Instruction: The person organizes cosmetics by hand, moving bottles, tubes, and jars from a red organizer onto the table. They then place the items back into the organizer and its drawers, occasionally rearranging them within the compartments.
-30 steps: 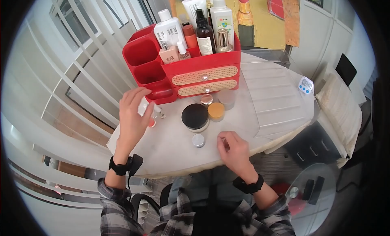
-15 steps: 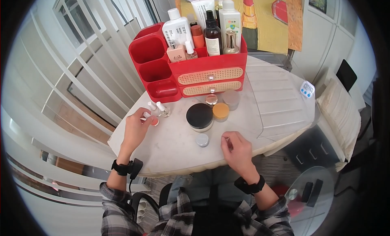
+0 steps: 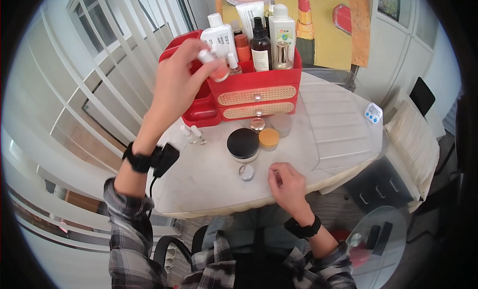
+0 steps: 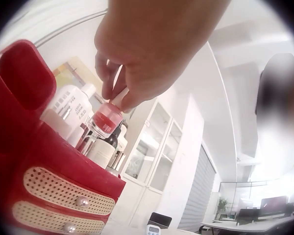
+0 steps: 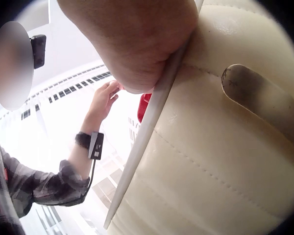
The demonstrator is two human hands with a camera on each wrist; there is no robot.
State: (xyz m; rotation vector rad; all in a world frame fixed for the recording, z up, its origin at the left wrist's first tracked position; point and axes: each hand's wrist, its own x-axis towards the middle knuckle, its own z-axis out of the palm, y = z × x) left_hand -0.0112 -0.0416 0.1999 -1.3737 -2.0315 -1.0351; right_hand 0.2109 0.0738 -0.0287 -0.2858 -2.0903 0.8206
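Observation:
My left hand [image 3: 174, 82] pinches a small nail polish bottle [image 3: 219, 73] by its white cap, above the front of the red organizer [image 3: 259, 80]. In the left wrist view the pink-red nail polish [image 4: 107, 118] hangs tilted from the fingertips, overlapping the bottles behind it. Standing in the organizer are a white bottle [image 3: 215, 32], a dark spray bottle [image 3: 261, 42] and another nail polish bottle [image 3: 234, 65]. My right hand [image 3: 289, 185] rests at the table's front edge, fingers loosely curled and holding nothing, beside a small silver-lidded jar [image 3: 246, 172].
Two small white-capped bottles [image 3: 193, 134] are on the table's left side. A black-lidded jar [image 3: 243, 143], a yellow-lidded jar [image 3: 269, 138] and a clear jar [image 3: 282, 123] stand before the drawers. At right are a transparent mat [image 3: 343, 124] and a white timer [image 3: 373, 113].
My left hand took hold of the nail polish bottle on the table's left side and lifted it up to the organizer. The right hand has stayed at the table edge.

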